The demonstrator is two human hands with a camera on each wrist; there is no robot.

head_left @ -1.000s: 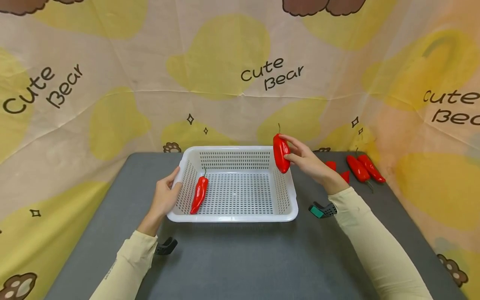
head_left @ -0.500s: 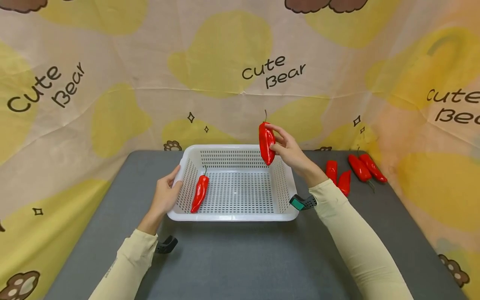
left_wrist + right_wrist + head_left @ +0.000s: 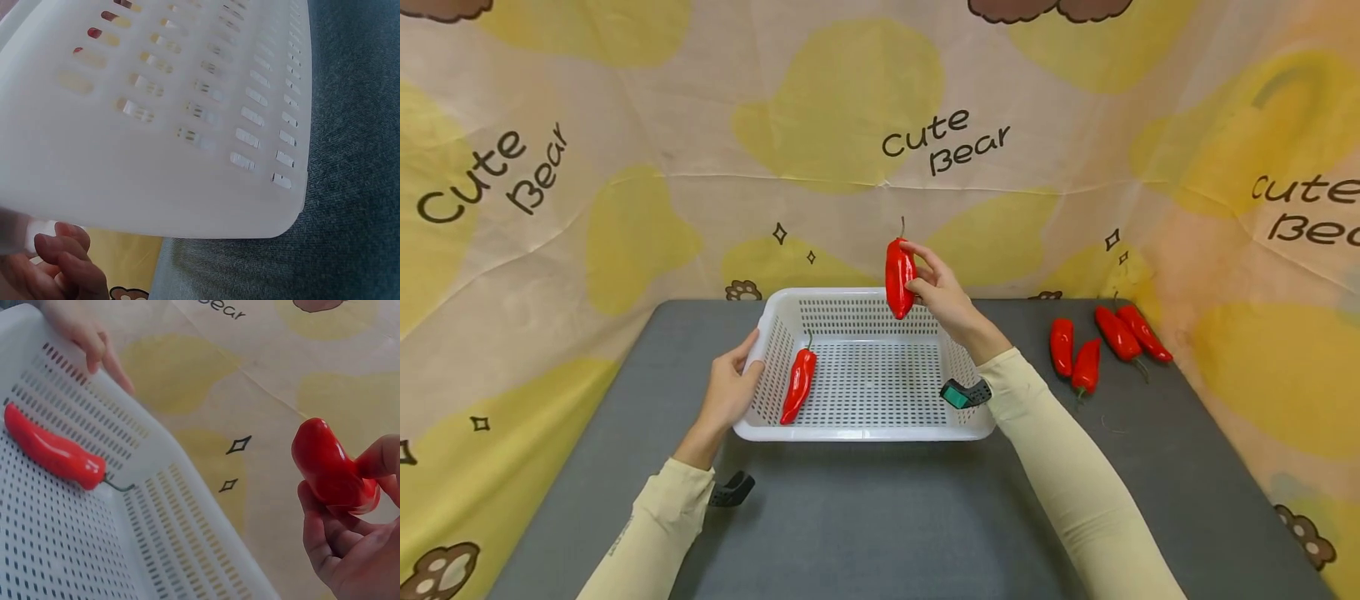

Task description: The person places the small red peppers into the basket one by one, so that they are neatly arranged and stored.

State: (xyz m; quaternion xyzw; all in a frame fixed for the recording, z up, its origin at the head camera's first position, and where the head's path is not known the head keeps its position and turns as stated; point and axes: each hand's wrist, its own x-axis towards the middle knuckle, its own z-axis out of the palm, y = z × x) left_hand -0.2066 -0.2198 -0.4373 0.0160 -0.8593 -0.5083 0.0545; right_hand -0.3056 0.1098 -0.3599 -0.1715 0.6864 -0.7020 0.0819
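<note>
Between thumb and fingers, my right hand (image 3: pixel 951 300) holds a red pepper (image 3: pixel 900 279) upright, stem up, above the far side of a white perforated plastic basket (image 3: pixel 865 434). The right wrist view shows this held pepper (image 3: pixel 331 469) end-on, with the thumb on one side and fingers on the other. My left hand (image 3: pixel 730 387) grips the basket's left rim; its fingers (image 3: pixel 69 250) show at the rim in the left wrist view. A second red pepper (image 3: pixel 799 386) lies inside the basket along the left wall, its stem (image 3: pixel 119 485) toward the far side.
Several more red peppers (image 3: pixel 1086 367) lie at the back right of the grey table (image 3: pixel 865 525). A printed cloth (image 3: pixel 835 125) hangs behind the table and along its sides. A dark band with a green patch (image 3: pixel 962 394) is at my right wrist.
My right hand has carried the pepper leftward and slightly up, from the basket's right rim to over its far side. Peppers behind the right arm have come into view. The left hand stays put.
</note>
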